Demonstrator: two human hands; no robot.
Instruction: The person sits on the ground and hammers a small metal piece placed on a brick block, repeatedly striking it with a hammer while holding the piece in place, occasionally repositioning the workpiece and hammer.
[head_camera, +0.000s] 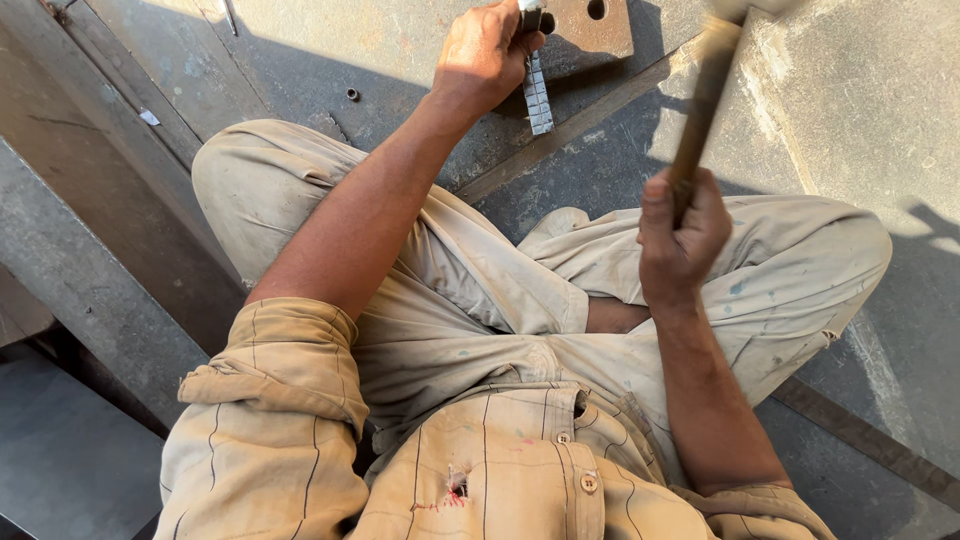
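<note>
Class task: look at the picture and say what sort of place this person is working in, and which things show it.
Probably a metalworking yard: the right hand swings a hammer, the left hand steadies a steel tool, beside a drilled metal plate.

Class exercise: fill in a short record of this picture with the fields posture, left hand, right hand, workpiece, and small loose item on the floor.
posture: person sits cross-legged on a grey metal floor
left hand: left hand grips a ridged metal chisel, tip hidden at the top edge
right hand: right hand holds a raised wooden hammer handle; head out of view
workpiece: rusty plate with a hole
small loose item: metal nut, left of the chisel
</note>
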